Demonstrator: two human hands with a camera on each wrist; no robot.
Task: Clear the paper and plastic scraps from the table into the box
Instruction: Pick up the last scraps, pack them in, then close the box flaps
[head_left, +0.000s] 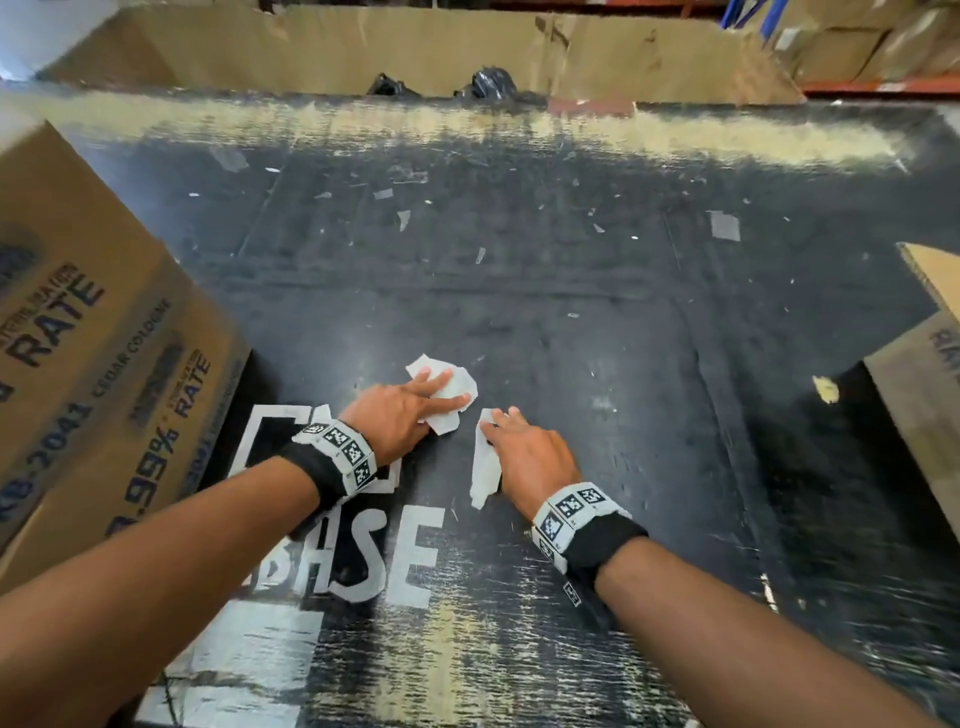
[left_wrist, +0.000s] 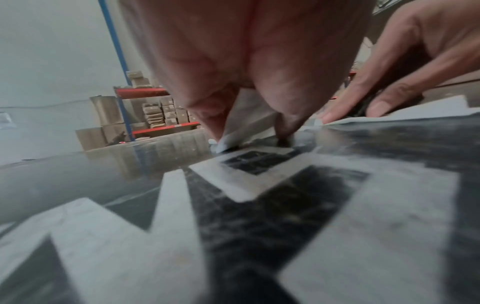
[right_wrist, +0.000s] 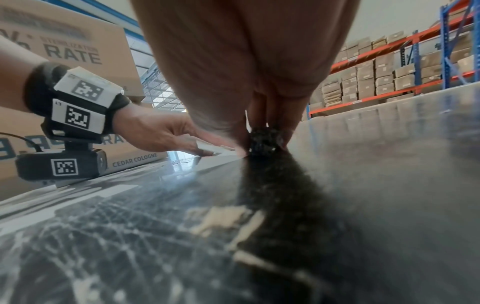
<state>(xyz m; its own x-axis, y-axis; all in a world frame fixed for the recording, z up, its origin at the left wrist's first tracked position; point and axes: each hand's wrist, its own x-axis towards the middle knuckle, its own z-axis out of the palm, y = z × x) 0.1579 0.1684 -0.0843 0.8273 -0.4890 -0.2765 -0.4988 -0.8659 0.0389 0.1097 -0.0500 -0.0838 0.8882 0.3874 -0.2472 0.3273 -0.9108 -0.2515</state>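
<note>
Paper scraps (head_left: 448, 395) on table (head_left: 623, 322), under both hands (head_left: 462, 431)

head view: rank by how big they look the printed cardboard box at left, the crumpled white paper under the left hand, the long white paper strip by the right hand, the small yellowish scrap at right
1. Printed cardboard box, though nearness to the camera inflates it.
2. Crumpled white paper and long white paper strip look about alike; hands hide part of each.
3. Small yellowish scrap.

Printed carton (head_left: 78, 364) cut off at left edge with lettering part lost, second carton (head_left: 924, 374) cut off at right, paper scrap (head_left: 447, 395) partly hidden under left hand (head_left: 400, 410), far specks (head_left: 405, 218) too small to identify.
</note>
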